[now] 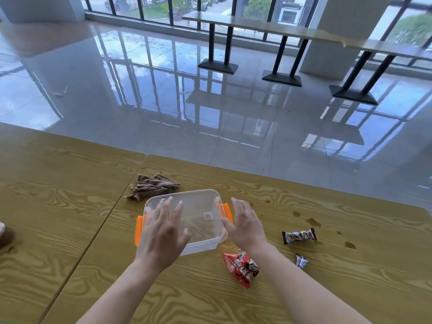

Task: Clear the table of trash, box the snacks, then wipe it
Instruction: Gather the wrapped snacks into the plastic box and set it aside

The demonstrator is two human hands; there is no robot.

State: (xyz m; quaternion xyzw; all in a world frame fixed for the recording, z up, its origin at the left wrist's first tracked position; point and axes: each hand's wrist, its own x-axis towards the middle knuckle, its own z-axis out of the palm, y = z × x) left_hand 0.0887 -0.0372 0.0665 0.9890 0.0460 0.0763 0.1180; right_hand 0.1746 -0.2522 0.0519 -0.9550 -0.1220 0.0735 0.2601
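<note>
A clear plastic box (198, 206) with orange side clips stands on the wooden table (327, 288), its lid on. My left hand (163, 232) lies flat on the lid with fingers spread. My right hand (245, 225) is at the box's right end by the orange clip, fingers apart. A red snack packet (240, 268) lies just in front of the box. A brown-and-white wrapped snack bar (299, 236) lies to the right, and a small wrapped candy (301, 261) sits below it. A crumpled brown cloth (152, 187) lies behind the box.
Brown spill spots (313, 222) dot the table to the right of the box. A brown object (5, 236) shows at the left frame edge. Beyond the table's far edge is glossy tiled floor, with long tables on black legs (217, 64) by the windows.
</note>
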